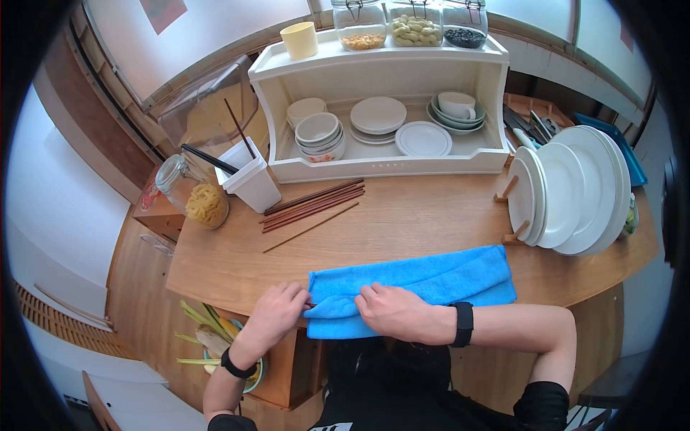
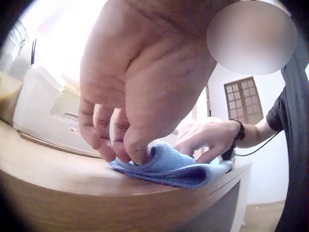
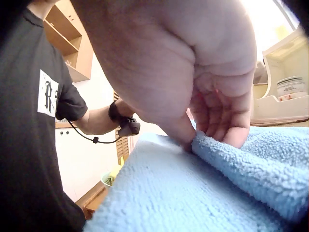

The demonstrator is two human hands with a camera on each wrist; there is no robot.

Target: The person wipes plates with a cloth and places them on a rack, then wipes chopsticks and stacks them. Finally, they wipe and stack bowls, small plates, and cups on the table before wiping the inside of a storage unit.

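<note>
A blue towel [image 1: 431, 276] lies folded along the front edge of the table. My right hand [image 1: 395, 310] pinches a fold of it between thumb and fingertips, and the right wrist view shows the gripped towel edge [image 3: 231, 162] close up. At the towel's left end my left hand [image 1: 277, 312] has its fingers curled. A short dark-red piece of a chopstick [image 1: 310, 306] shows between these fingertips and the cloth; the rest of it is hidden. Behind, several brown chopsticks [image 1: 313, 206] lie on the table, one lighter and apart from the others.
A white chopstick holder [image 1: 251, 183] tilts beside a pasta jar [image 1: 198, 194] at the table's left. The white shelf [image 1: 388, 167] with bowls and plates stands at the back. Plates [image 1: 568, 190] fill a wooden rack on the right. Below the left edge is a vegetable basin [image 1: 260, 370].
</note>
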